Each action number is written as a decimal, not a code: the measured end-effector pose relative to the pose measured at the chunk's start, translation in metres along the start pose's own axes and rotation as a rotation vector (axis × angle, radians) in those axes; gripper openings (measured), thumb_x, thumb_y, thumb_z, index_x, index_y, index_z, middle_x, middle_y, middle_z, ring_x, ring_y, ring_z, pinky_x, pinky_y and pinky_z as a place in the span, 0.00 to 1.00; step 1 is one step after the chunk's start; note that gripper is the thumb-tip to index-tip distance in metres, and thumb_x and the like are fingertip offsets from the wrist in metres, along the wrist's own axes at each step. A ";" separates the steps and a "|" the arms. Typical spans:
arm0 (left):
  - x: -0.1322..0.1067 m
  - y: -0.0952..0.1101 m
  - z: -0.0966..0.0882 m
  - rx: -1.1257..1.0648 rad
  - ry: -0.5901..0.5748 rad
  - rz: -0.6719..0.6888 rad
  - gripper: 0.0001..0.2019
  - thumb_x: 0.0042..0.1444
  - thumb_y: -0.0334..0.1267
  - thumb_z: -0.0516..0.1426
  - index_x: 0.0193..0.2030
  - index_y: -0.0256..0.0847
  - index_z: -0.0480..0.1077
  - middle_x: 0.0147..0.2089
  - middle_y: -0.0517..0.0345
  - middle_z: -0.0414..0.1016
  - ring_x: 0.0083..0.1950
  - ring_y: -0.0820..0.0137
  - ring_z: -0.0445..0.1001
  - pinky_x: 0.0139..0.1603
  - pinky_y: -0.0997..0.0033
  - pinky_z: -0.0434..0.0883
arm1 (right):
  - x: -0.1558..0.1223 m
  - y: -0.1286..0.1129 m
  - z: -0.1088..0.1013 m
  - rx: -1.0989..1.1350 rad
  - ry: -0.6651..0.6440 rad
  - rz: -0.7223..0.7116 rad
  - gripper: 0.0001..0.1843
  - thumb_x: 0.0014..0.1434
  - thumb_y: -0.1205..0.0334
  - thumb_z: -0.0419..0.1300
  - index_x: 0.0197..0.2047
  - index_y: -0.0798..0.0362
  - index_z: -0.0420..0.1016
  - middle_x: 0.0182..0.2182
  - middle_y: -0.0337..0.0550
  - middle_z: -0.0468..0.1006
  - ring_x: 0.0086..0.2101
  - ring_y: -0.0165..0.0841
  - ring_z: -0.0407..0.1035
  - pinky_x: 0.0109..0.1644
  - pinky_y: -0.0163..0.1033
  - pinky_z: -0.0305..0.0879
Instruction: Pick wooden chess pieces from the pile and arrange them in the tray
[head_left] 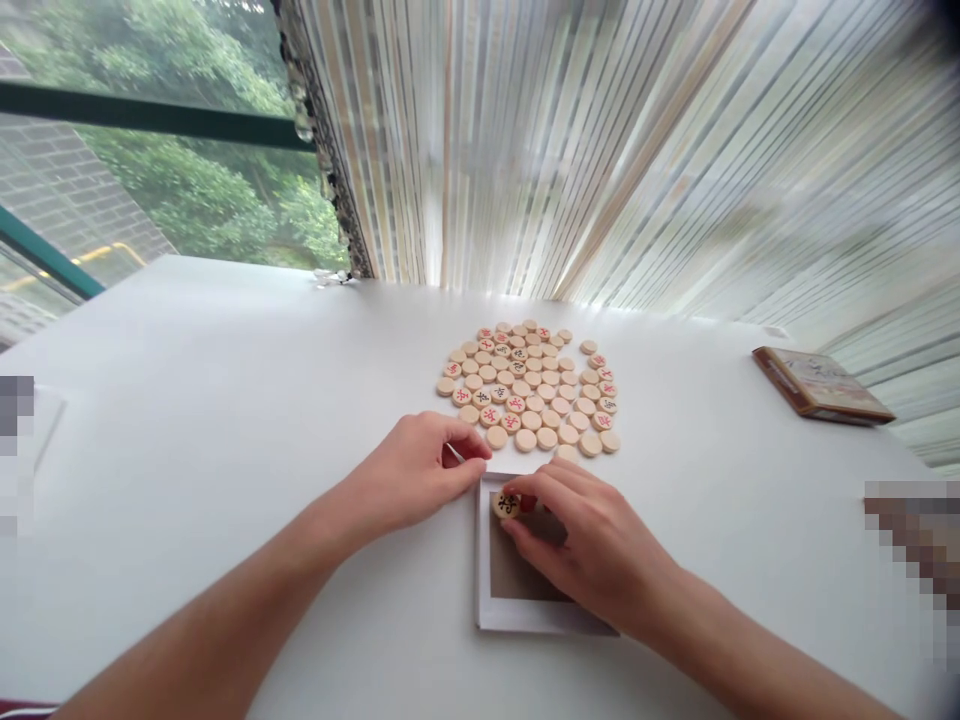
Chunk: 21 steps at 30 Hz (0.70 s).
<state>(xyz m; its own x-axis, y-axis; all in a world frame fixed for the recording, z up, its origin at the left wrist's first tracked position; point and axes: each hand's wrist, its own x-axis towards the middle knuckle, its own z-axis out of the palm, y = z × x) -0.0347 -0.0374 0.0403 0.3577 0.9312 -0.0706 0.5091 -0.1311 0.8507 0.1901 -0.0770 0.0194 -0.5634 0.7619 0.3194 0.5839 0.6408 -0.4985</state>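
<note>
On our white table [247, 390] we see clustered round pieces [549, 391], a shallow tray [525, 615] and a flat brown box [821, 385].

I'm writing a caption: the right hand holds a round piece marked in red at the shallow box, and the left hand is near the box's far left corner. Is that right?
Not quite: the round piece in the right hand is marked in black, not red, as the head view shows. The shallow box and left hand are as you say.
</note>
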 end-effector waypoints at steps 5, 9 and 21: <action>-0.001 0.001 0.002 -0.008 -0.022 0.000 0.07 0.58 0.35 0.62 0.34 0.40 0.84 0.32 0.56 0.86 0.32 0.67 0.81 0.31 0.74 0.74 | 0.004 0.003 0.007 -0.068 -0.057 0.016 0.06 0.68 0.68 0.59 0.45 0.55 0.79 0.34 0.47 0.81 0.35 0.41 0.74 0.39 0.44 0.71; -0.002 0.001 0.002 -0.013 -0.045 0.005 0.08 0.58 0.35 0.61 0.33 0.41 0.84 0.31 0.58 0.85 0.32 0.67 0.81 0.32 0.74 0.73 | 0.005 0.002 0.009 -0.068 -0.021 -0.003 0.09 0.72 0.67 0.57 0.48 0.55 0.80 0.35 0.48 0.82 0.35 0.39 0.75 0.39 0.43 0.72; 0.002 -0.006 0.003 -0.010 -0.103 -0.114 0.09 0.58 0.40 0.61 0.35 0.43 0.84 0.30 0.60 0.84 0.34 0.65 0.81 0.34 0.72 0.73 | 0.005 0.002 0.016 -0.079 0.079 -0.094 0.10 0.73 0.69 0.58 0.47 0.55 0.82 0.39 0.46 0.83 0.37 0.37 0.76 0.40 0.41 0.74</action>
<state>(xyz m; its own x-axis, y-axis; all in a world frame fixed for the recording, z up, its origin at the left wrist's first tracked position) -0.0349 -0.0355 0.0334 0.3765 0.9000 -0.2197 0.5436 -0.0225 0.8391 0.1790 -0.0738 0.0073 -0.5719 0.7010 0.4260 0.5766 0.7129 -0.3991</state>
